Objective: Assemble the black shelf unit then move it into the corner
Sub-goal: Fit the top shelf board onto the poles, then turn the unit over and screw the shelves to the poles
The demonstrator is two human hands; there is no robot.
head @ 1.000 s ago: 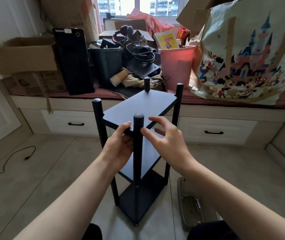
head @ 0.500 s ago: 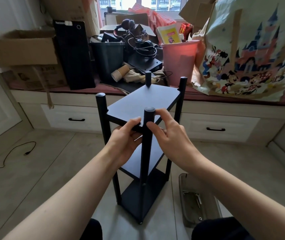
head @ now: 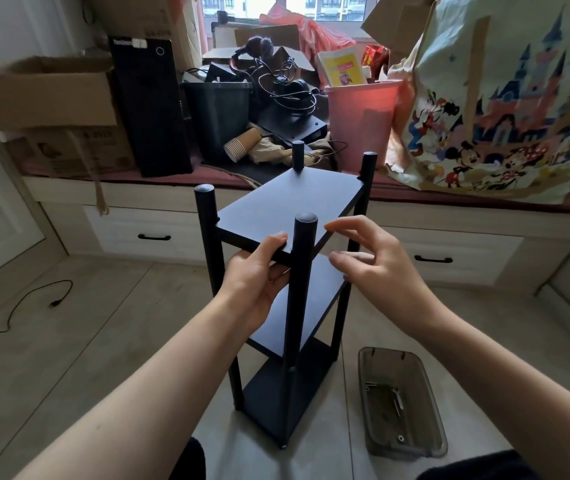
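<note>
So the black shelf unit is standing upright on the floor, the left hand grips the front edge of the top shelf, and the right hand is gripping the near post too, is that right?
Not quite. In the head view the right hand has no grip on the near post; its fingers are spread, hovering beside it. The rest holds: the black shelf unit stands upright on the floor, and the left hand grips the top shelf's front edge.

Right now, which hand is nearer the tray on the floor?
Right. The right hand hovers above the tray; the left hand grips the shelf, farther left.
</note>
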